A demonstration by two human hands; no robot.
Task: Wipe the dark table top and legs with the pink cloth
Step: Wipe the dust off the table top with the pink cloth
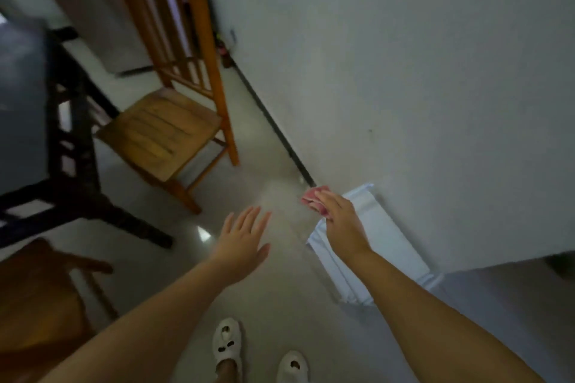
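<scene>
- Fingers point(325, 197) of the right hand point(340, 221) curl over a bunched pink cloth point(312, 196), soft and crumpled, held out at about four o'clock from the table
- Left hand point(244, 242) hangs spread and flat, holding nothing
- Dark table point(21, 96) sits at nine o'clock, its smooth top catching grey light, its black leg point(77, 146) carved and angular
- Cloth touches neither top nor legs, so I'd judge no wiping is under way; how much is done I cannot tell
- Slatted wooden chair point(168, 121) stands at eleven o'clock on a glossy pale floor point(255, 289)
</scene>
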